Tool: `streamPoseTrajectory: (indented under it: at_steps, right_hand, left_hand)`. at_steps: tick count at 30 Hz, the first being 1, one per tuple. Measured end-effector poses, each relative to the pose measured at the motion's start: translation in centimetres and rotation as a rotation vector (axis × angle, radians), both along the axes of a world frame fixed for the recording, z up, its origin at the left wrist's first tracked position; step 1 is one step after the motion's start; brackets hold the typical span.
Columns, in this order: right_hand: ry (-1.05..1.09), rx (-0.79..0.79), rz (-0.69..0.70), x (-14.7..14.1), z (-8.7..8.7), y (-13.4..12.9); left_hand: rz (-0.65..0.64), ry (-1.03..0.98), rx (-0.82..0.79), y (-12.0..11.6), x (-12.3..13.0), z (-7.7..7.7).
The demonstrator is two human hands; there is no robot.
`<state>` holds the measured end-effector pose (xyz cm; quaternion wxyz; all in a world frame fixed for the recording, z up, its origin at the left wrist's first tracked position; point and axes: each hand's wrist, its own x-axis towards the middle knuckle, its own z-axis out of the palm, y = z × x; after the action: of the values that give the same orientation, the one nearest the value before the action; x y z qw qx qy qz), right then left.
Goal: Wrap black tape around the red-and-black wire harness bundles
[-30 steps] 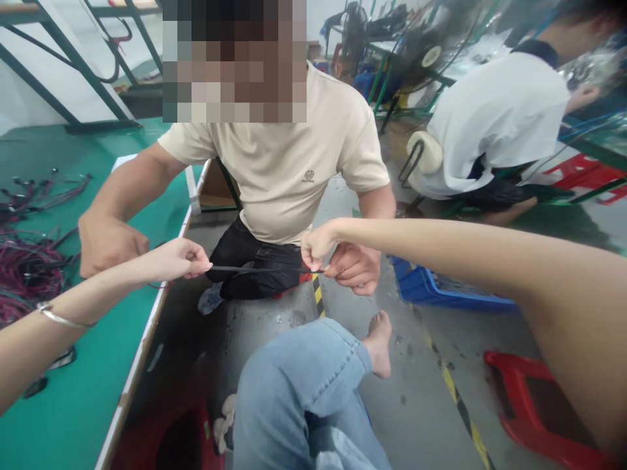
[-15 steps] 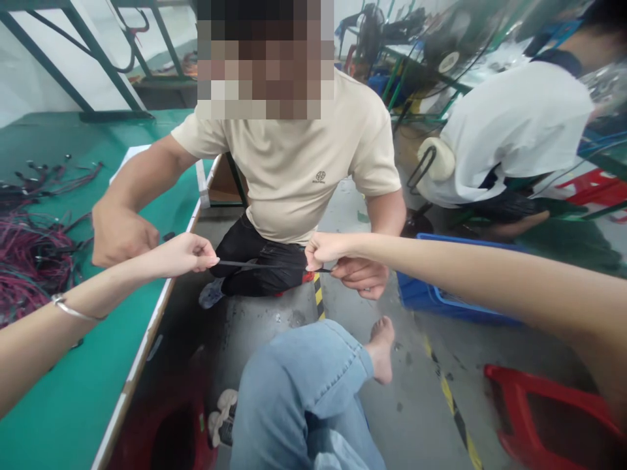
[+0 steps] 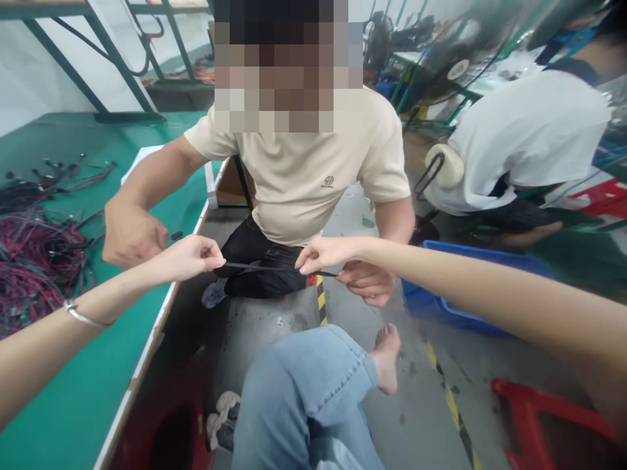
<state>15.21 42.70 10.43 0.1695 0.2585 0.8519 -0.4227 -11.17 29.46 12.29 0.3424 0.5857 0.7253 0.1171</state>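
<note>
Pinching the thin, flat black strip at its far end with the left hand and, with the right hand, near a co-worker's hand; probably to keep it straight. Held in the air beside the green-topped bench, apparently away from the tangled dark-red cables.
</note>
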Motion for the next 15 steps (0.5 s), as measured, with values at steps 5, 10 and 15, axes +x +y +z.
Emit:
streamPoseTrajectory:
  at_steps: [5, 10, 15]
  right_hand:
    - [0.051, 0.106, -0.036, -0.6, -0.1, -1.5]
    - [0.153, 0.362, -0.076, -0.4, -0.8, -2.9]
    - [0.195, 0.608, -0.056, -0.8, -1.2, -3.9]
  left_hand:
    - [-0.002, 0.021, 0.007, 0.1, 0.2, 0.1]
    - [-0.012, 0.06, 0.031, -0.1, 0.0, -0.1]
    - [-0.016, 0.061, 0.056, -0.2, 0.0, 0.0]
